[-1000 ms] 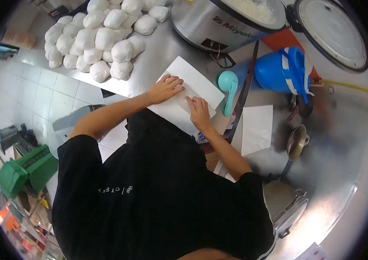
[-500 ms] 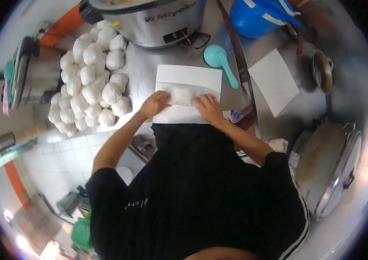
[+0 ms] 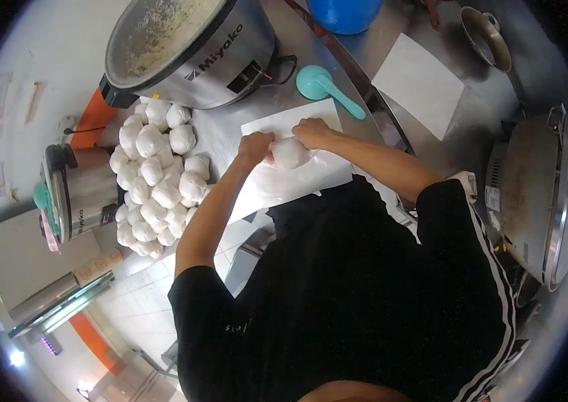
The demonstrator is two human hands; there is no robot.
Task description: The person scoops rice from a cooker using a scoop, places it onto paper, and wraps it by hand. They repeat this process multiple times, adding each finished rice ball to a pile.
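Observation:
A rounded white wrapped bundle (image 3: pixel 290 155) lies on a stack of white paper sheets (image 3: pixel 327 175) at the counter's front edge. My left hand (image 3: pixel 256 147) is closed at the bundle's left end, fingers curled on its wrapping paper. On the far right side of the bundle, my right hand (image 3: pixel 312 134) is closed on the wrapping too. The fingertips of both hands are partly hidden. To the left is a heap of similar white wrapped bundles (image 3: pixel 153 173).
A large Miyako rice cooker (image 3: pixel 213 63) with rice inside stands behind the heap. A turquoise scoop (image 3: pixel 327 88) lies beyond the paper. Further right are a white sheet (image 3: pixel 420 84), a blue bucket (image 3: pixel 345 17), a small pan (image 3: pixel 486 39) and a big pot (image 3: pixel 531 194).
The flat packet under my hands is now a rounded bundle. Both hands have gone from pressing its ends to gripping the wrapping. The view has turned and shifted.

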